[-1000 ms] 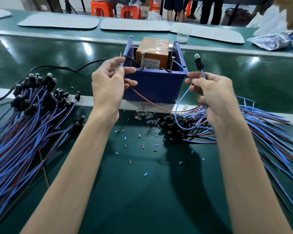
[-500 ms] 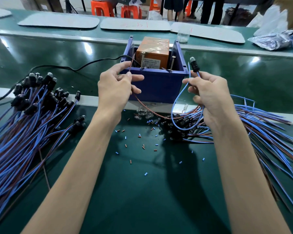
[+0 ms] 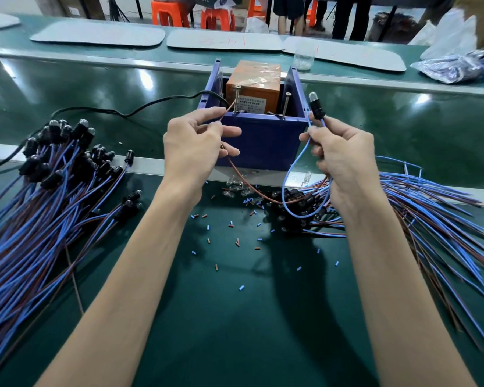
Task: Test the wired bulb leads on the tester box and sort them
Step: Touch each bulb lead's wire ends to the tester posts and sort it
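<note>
The work surface is a dark green bench (image 3: pixel 235 317) with a pale metal strip (image 3: pixel 146 164) across it and a glossy green belt behind. On the strip stands the blue tester box (image 3: pixel 263 141), open at the top, with an orange block (image 3: pixel 253 79) and two upright screws (image 3: pixel 237 99) inside. A black cable (image 3: pixel 123 110) runs from it to the left.

The hands are apart, one on each side of the box. The left hand (image 3: pixel 196 146) pinches the brown wire (image 3: pixel 243 182) between thumb and forefinger, its end up near the left screw; I cannot tell whether it touches. The right hand (image 3: pixel 344 157) grips the blue wire (image 3: pixel 291 174) just under the bulb (image 3: pixel 315 103), which stands upright beside the box's right wall.

One pile of leads (image 3: pixel 39 205) lies at the left, another pile (image 3: pixel 417 208) at the right. Small wire scraps (image 3: pixel 236 243) dot the bench between the arms. Behind lie grey mats (image 3: pixel 98 36), a clear cup (image 3: pixel 303 58) and plastic bags (image 3: pixel 453 65); beyond stand orange stools (image 3: pixel 168 12) and people's legs (image 3: pixel 288 9).
</note>
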`<state>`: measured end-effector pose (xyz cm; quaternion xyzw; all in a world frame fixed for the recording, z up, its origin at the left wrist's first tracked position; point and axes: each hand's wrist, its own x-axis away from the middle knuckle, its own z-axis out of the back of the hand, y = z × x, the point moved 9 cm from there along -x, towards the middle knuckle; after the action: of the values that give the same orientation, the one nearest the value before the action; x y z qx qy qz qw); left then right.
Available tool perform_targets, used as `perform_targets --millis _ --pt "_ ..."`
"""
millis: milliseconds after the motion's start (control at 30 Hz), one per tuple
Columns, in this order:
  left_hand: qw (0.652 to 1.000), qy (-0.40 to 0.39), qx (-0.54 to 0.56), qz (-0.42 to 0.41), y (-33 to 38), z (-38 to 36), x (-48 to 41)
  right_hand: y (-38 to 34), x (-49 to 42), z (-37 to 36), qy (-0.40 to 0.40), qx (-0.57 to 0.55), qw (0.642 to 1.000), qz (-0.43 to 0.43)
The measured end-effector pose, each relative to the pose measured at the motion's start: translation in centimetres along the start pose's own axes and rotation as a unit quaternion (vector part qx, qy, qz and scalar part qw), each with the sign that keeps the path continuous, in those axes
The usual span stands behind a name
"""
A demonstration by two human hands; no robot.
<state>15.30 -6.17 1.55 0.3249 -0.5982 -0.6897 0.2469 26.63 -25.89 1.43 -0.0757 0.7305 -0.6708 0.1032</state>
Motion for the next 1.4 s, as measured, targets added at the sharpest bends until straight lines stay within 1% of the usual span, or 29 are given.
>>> perform_targets --millis 133,367,767,1000,1100,1167,1233,1333,1400 --pt "1.000 -0.001 0.000 -0.003 0.0 0.0 0.1 0.3 0.1 -0.4 0.000 -0.009 1.000 -0.004" --pt "1.000 0.005 -0.006 -0.004 0.0 0.2 -0.1 0.7 0.0 -1.0 -0.023 -0.031 0.999 -0.025" --pt "1.000 0.015 -0.025 -0.007 0.0 0.7 -0.3 0.5 -0.4 -0.2 -0.029 -0.008 0.999 -0.023" --pt "1.000 0.005 -0.022 -0.012 0.0 0.5 -0.3 0.5 -0.3 -0.4 -0.039 -0.006 0.999 -0.026" --pt "1.000 0.002 -0.021 -0.012 0.1 0.6 -0.4 0.4 -0.2 -0.3 -0.032 -0.012 0.999 -0.026" --pt "1.000 0.013 -0.018 -0.012 0.2 0.9 -0.4 0.4 -0.3 0.2 -0.014 -0.033 0.999 -0.028" --pt "0.999 0.041 -0.010 -0.009 0.2 1.4 -0.5 0.4 -0.4 0.6 0.008 -0.053 0.998 -0.032" --pt "0.997 0.081 -0.005 -0.002 0.0 2.1 -0.4 0.5 -0.4 0.9 0.028 -0.050 0.998 -0.036" --pt "0.997 0.073 -0.009 0.001 -0.1 1.8 -0.3 0.6 -0.4 0.6 0.019 -0.043 0.998 -0.036"
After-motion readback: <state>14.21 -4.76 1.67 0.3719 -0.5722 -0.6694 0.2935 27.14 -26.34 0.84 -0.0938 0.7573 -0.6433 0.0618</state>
